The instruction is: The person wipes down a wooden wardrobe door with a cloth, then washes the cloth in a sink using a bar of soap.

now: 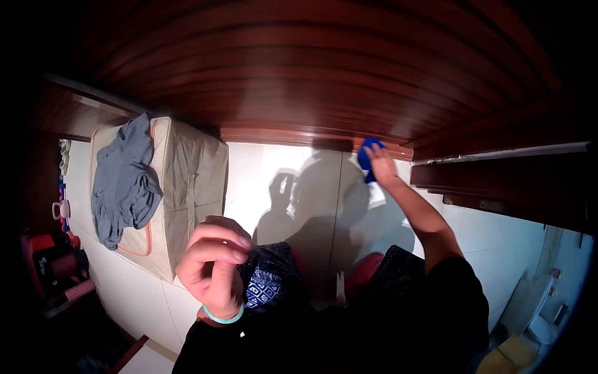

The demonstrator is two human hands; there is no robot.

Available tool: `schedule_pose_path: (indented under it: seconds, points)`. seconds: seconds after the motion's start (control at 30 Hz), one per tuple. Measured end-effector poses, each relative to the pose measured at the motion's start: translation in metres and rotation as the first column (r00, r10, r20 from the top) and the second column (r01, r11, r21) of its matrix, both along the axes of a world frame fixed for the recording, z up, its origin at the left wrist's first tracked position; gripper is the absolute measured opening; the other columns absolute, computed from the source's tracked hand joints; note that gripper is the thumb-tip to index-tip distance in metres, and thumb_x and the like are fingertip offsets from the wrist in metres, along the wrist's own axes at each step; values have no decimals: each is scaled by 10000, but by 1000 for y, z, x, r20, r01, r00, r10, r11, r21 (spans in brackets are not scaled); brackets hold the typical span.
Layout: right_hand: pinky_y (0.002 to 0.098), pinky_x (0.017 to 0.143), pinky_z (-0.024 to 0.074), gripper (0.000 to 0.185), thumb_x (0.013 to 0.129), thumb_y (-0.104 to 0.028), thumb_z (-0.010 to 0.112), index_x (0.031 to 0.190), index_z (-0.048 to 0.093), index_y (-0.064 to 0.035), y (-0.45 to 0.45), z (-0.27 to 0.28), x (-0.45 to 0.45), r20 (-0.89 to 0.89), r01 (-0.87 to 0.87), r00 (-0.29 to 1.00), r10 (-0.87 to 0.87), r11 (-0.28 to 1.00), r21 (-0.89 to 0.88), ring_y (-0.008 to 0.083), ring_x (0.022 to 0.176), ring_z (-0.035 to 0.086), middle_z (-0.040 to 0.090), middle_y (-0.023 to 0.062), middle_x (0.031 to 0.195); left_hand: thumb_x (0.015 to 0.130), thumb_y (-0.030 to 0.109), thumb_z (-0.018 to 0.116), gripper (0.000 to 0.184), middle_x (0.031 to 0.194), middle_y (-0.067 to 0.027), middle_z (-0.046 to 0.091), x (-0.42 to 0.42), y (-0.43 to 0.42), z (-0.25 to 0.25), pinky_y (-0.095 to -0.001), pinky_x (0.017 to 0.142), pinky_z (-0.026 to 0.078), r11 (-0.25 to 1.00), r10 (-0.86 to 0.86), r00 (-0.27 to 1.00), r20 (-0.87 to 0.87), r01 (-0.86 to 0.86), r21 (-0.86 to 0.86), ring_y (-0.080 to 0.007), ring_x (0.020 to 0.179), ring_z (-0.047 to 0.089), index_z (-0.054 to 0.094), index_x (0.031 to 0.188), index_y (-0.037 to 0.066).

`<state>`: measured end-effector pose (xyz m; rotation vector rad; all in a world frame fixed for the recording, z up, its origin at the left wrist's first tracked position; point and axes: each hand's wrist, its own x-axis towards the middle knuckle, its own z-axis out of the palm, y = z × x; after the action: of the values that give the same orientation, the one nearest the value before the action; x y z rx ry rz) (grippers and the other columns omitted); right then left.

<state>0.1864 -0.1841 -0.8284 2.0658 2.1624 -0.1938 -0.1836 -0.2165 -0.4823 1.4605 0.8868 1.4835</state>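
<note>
My right hand (383, 167) reaches forward and grips a blue cloth (366, 159), which lies against the bottom edge of the reddish-brown wooden panelling (299, 81), just above the floor. Part of the cloth is hidden under my fingers. Closer to me, my left hand (213, 265) is raised over my left knee with its fingers curled in toward the thumb and nothing visible in them. A light teal band (223, 319) circles that wrist.
A beige fabric storage box (190, 193) stands on the left with a grey garment (128, 187) draped over it. Pale tiles (255, 187) cover the floor, shadowed in the middle. A dark wooden frame (504, 187) juts in at right; a toilet (541, 321) shows beyond it.
</note>
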Motion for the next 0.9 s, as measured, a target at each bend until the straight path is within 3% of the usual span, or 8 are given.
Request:
schedule_pose_path:
  seconds: [0.1, 0.2, 0.3, 0.43, 0.5, 0.67, 0.8, 0.9]
  points:
    - [423, 1017, 386, 540, 849, -27, 424, 1372, 378, -153, -21, 35, 43, 120, 277, 958, -258, 944, -179, 354, 1288, 355, 333, 161, 1428, 822, -24, 538, 83, 797, -143, 567, 2, 0, 0, -299, 628, 442, 1000, -7, 999, 32, 6, 21, -216, 712, 535, 549, 742, -4]
    - [417, 945, 450, 379, 806, -108, 498, 1171, 600, -118, 15, 83, 19, 142, 500, 863, -485, 777, -382, 380, 1121, 530, 555, 197, 1218, 825, -34, 519, 75, 835, -152, 572, -3, 0, 2, -303, 656, 450, 999, 7, 999, 40, -9, 52, -215, 742, 543, 551, 760, -14]
    - [423, 867, 488, 284, 816, -140, 500, 1026, 635, -5, 43, 72, -7, -45, 479, 861, -507, 837, -263, 361, 988, 613, 622, 247, 1045, 823, -49, 487, 94, 890, -166, 586, -24, 12, 0, -292, 728, 448, 967, 254, 939, -232, -245, 71, -219, 814, 559, 578, 803, -38]
    - [415, 839, 492, 339, 776, -140, 523, 1084, 628, -45, 60, 122, -87, -429, 247, 789, -439, 867, -432, 344, 969, 616, 624, 255, 1003, 815, 45, 558, 187, 1063, -131, 574, -67, 76, -20, -340, 916, 391, 921, 383, 418, -824, -244, 304, -272, 1022, 542, 613, 990, 9]
    - [413, 850, 490, 369, 759, -117, 547, 1118, 620, -78, 62, 80, -112, -526, 137, 820, -227, 969, -205, 327, 971, 611, 625, 178, 1066, 815, 155, 608, 300, 1225, -99, 518, -87, 124, -41, -407, 981, 336, 874, 476, 71, -876, -146, 463, -303, 1148, 472, 582, 1107, 92]
    - [411, 890, 463, 371, 750, -106, 572, 1120, 603, -92, 85, 68, -179, -554, 20, 831, -44, 999, -50, 323, 1036, 566, 585, 136, 1129, 721, 279, 708, 421, 1152, -90, 544, -128, 202, -95, -422, 940, 349, 891, 439, -121, -890, -69, 449, -271, 1117, 482, 569, 1069, 85]
    - [412, 903, 454, 384, 740, -105, 593, 1124, 593, -92, 85, 46, -194, -639, 22, 769, 3, 999, 31, 335, 1032, 560, 580, 136, 1136, 690, 315, 728, 454, 1083, -74, 560, -128, 198, -89, -449, 930, 344, 962, 229, -149, -962, -116, 247, -276, 1088, 489, 558, 1041, 84]
    - [405, 905, 453, 397, 731, -85, 600, 1128, 595, -91, 73, 57, -188, -677, 58, 735, -42, 998, 1, 346, 1039, 553, 579, 143, 1143, 675, 336, 730, 435, 1000, -81, 545, -129, 186, -91, -438, 912, 353, 937, 338, -80, -938, -65, 343, -284, 1045, 494, 552, 971, 72]
